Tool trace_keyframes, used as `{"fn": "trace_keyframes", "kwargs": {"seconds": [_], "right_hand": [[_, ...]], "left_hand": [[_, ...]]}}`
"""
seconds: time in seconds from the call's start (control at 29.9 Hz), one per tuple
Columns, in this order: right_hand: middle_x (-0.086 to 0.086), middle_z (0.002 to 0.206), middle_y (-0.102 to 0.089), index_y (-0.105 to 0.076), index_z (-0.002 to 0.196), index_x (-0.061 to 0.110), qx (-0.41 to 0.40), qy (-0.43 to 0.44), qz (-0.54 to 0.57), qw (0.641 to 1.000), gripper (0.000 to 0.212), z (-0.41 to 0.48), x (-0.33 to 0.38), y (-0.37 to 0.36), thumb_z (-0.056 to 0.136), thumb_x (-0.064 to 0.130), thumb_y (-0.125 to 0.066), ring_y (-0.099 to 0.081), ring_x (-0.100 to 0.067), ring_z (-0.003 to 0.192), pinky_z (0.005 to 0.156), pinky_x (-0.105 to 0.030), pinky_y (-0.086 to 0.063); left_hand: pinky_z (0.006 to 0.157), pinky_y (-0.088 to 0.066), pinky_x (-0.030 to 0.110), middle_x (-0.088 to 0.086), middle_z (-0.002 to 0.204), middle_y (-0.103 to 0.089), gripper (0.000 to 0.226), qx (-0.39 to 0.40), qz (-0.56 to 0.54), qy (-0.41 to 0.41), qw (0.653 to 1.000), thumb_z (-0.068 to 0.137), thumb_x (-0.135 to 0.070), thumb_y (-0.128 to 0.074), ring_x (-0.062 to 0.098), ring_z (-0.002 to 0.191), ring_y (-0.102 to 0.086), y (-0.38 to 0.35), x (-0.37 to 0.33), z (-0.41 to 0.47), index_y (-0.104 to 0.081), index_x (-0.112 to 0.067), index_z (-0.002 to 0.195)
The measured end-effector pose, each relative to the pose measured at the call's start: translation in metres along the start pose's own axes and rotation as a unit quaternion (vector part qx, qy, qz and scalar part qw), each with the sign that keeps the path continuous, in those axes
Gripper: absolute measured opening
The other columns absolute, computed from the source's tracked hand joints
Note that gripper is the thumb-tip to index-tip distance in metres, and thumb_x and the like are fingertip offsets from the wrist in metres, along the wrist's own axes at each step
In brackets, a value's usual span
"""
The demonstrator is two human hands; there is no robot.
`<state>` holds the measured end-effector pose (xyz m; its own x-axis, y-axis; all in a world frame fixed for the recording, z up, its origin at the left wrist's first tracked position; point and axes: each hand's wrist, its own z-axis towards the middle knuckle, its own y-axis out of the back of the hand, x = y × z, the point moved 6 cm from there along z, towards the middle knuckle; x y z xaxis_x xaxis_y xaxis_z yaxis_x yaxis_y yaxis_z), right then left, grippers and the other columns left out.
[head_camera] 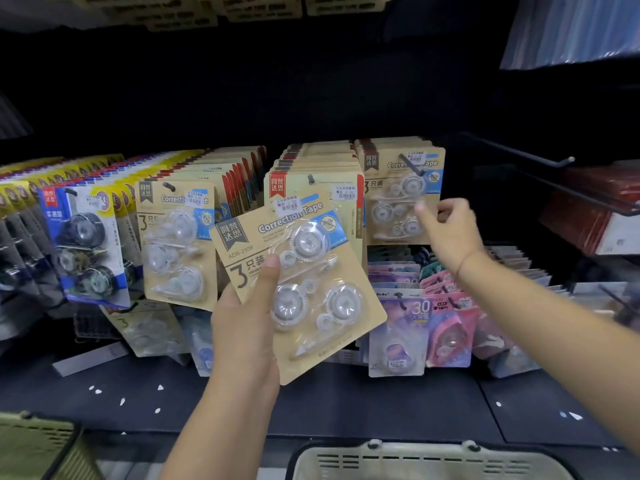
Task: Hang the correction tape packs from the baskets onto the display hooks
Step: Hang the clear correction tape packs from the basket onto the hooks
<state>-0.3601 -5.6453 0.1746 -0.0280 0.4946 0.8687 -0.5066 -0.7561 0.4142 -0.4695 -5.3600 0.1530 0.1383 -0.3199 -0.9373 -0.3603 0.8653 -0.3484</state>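
Note:
My left hand (247,327) grips a tan correction tape pack (304,289) with three clear dispensers, thumb across its front, tilted in front of the display. My right hand (450,233) reaches toward a row of the same tan packs (401,199) hanging on a black hook (412,166); its index finger points at the front pack and the other fingers are curled, holding nothing. More tan packs hang on hooks in the middle (322,181) and to the left (176,244).
Blue and yellow tape packs (83,244) hang at the far left. Pink and purple packs (433,327) hang lower right. A bare black hook (519,154) juts out at the right. A beige basket (433,460) sits bottom centre, a green basket (34,445) bottom left.

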Motion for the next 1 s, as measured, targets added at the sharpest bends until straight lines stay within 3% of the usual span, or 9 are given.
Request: {"fn": "trace_keyframes", "kwargs": {"seconds": [0.1, 0.17, 0.27, 0.37, 0.47, 0.57, 0.63, 0.77, 1.0], "right_hand": [[0.001, 0.111, -0.063, -0.056, 0.111, 0.019, 0.111, 0.037, 0.118, 0.986, 0.039, -0.067, 0.016, -0.006, 0.090, 0.052, -0.056, -0.061, -0.014, 0.104, 0.090, -0.031, -0.049], [0.006, 0.099, -0.071, -0.061, 0.105, 0.021, 0.206, 0.013, 0.192, 0.959, 0.051, -0.111, 0.025, -0.010, 0.075, 0.062, -0.060, -0.068, -0.012, 0.096, 0.081, -0.028, -0.055], [-0.002, 0.104, -0.075, -0.068, 0.109, 0.016, 0.291, -0.021, 0.242, 0.926, 0.055, -0.144, 0.021, -0.008, 0.068, 0.053, -0.070, -0.070, -0.023, 0.100, 0.089, -0.041, -0.055], [-0.011, 0.100, -0.075, -0.070, 0.098, 0.015, 0.237, -0.037, 0.258, 0.936, 0.044, -0.135, 0.012, 0.015, 0.065, 0.043, -0.076, -0.072, -0.031, 0.093, 0.088, -0.050, -0.056], [-0.012, 0.093, -0.074, -0.069, 0.090, 0.013, 0.120, -0.013, 0.224, 0.967, 0.034, -0.106, 0.006, 0.045, 0.072, 0.040, -0.078, -0.071, -0.033, 0.089, 0.082, -0.053, -0.056], [-0.012, 0.091, -0.074, -0.066, 0.090, 0.010, 0.061, 0.011, 0.221, 0.973, 0.034, -0.078, 0.005, 0.064, 0.077, 0.038, -0.077, -0.071, -0.033, 0.088, 0.081, -0.055, -0.056], [-0.009, 0.090, -0.074, -0.066, 0.090, 0.014, 0.066, 0.014, 0.218, 0.974, 0.025, -0.066, 0.003, 0.065, 0.080, 0.035, -0.076, -0.072, -0.031, 0.087, 0.082, -0.055, -0.057], [-0.006, 0.091, -0.075, -0.067, 0.091, 0.017, 0.077, 0.011, 0.198, 0.977, 0.021, -0.057, -0.006, 0.060, 0.082, 0.033, -0.075, -0.072, -0.028, 0.087, 0.084, -0.056, -0.056], [-0.005, 0.089, -0.074, -0.068, 0.088, 0.018, 0.034, 0.023, 0.163, 0.986, 0.020, -0.052, -0.013, 0.059, 0.083, 0.036, -0.075, -0.071, -0.028, 0.087, 0.084, -0.054, -0.056]], "left_hand": [[0.102, -0.052, 0.049, -0.012, 0.107, -0.077, 0.048, 0.031, 0.011, 0.006, 0.999, 0.065, -0.051, -0.075, 0.014, 0.103, -0.073, -0.007, 0.001, -0.007, -0.072, -0.033, 0.109], [0.103, -0.051, 0.051, -0.006, 0.110, -0.077, 0.057, 0.060, 0.006, 0.021, 0.998, 0.063, -0.051, -0.077, 0.020, 0.106, -0.073, -0.016, 0.005, -0.016, -0.072, -0.028, 0.115], [0.096, -0.055, 0.047, -0.003, 0.108, -0.078, 0.058, 0.106, 0.001, 0.030, 0.994, 0.063, -0.049, -0.077, 0.022, 0.103, -0.074, -0.032, 0.016, -0.032, -0.072, -0.025, 0.115], [0.072, -0.057, 0.021, -0.006, 0.100, -0.079, 0.033, 0.116, 0.052, -0.022, 0.992, 0.078, -0.039, -0.076, 0.013, 0.093, -0.075, -0.042, 0.015, -0.036, -0.071, -0.024, 0.107], [0.082, -0.042, 0.005, -0.020, 0.122, -0.065, 0.023, 0.079, 0.189, -0.148, 0.968, 0.095, -0.035, -0.066, -0.003, 0.108, -0.061, -0.047, -0.011, -0.021, -0.059, -0.035, 0.117], [0.106, -0.025, 0.007, -0.020, 0.149, -0.038, 0.050, 0.094, 0.348, -0.281, 0.890, 0.101, -0.045, -0.051, -0.005, 0.135, -0.033, -0.067, -0.039, -0.001, -0.040, -0.033, 0.149], [0.122, -0.016, 0.025, -0.007, 0.164, -0.026, 0.060, 0.088, 0.445, -0.336, 0.826, 0.103, -0.047, -0.044, 0.008, 0.151, -0.017, -0.084, -0.050, 0.017, -0.031, -0.026, 0.157], [0.126, -0.004, 0.040, 0.003, 0.169, -0.015, 0.067, 0.097, 0.552, -0.370, 0.741, 0.103, -0.053, -0.039, 0.019, 0.156, -0.005, -0.115, -0.053, 0.050, -0.021, -0.024, 0.160], [0.120, -0.018, 0.043, 0.008, 0.153, -0.040, 0.059, 0.106, 0.551, -0.390, 0.731, 0.100, -0.052, -0.050, 0.029, 0.146, -0.025, -0.121, -0.039, 0.066, -0.045, -0.021, 0.150]]}}
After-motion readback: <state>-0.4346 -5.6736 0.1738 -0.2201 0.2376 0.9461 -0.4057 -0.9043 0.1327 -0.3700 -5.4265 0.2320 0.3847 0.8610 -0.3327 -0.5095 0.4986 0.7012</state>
